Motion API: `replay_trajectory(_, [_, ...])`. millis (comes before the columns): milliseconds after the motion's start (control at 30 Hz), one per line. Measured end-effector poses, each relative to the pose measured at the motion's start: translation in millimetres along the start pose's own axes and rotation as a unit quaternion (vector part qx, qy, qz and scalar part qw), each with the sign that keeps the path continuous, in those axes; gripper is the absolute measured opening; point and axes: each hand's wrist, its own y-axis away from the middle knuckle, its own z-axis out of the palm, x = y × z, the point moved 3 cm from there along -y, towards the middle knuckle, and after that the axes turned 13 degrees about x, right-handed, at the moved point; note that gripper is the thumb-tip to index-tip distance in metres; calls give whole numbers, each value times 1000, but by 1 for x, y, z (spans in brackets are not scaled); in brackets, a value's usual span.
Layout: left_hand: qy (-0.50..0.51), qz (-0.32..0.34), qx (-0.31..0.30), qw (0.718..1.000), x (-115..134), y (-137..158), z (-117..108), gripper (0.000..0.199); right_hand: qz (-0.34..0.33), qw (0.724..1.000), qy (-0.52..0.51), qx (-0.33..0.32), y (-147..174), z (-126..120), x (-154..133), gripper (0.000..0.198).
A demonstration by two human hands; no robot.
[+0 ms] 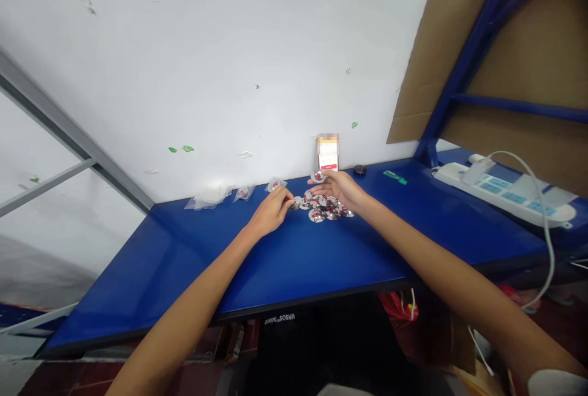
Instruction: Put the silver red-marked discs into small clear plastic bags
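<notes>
My right hand grips a shiny round disc with a red mark at its fingertips, just above the blue table. Below and beside it lies a loose pile of similar silver discs, several of them with red markings. My left hand is closed in a pinch at the pile's left edge. Something small and reddish shows at its fingertips, but its kind is too small to tell. A clear plastic bag with a red-marked item lies just behind that hand.
Clear plastic bags and another bagged item lie along the wall at left. A lit phone leans on the wall. Right of it are a small black object, a green piece and a white power strip with a cable.
</notes>
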Motion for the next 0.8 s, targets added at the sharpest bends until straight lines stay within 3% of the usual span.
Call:
replay_trajectory(133, [-17, -22, 18, 999, -9, -1, 11, 20, 22, 998, -61, -3, -1, 0, -5, 32])
replay_trajectory(267, [-40, -30, 53, 997, -10, -7, 24, 18, 21, 997, -77, -9, -2, 2, -3, 30])
replay_trajectory(400, [-12, -6, -13, 1000, -9, -7, 38, 17, 6, 998, -69, -13, -4, 2, 1, 25])
replay_trajectory(467, [1, -1, -19, 1000, -9, -6, 37, 21, 3, 998, -66, -13, -6, 1, 2, 27])
replay_trajectory(600, [-3, -17, 30, 999, -10, -7, 24, 22, -7, 997, -79, -2, -8, -1, 4, 25])
replay_trajectory(800, [5, -40, 48, 998, -9, -6, 16, 20, -30, 996, -77, 26, -12, -7, 6, 9])
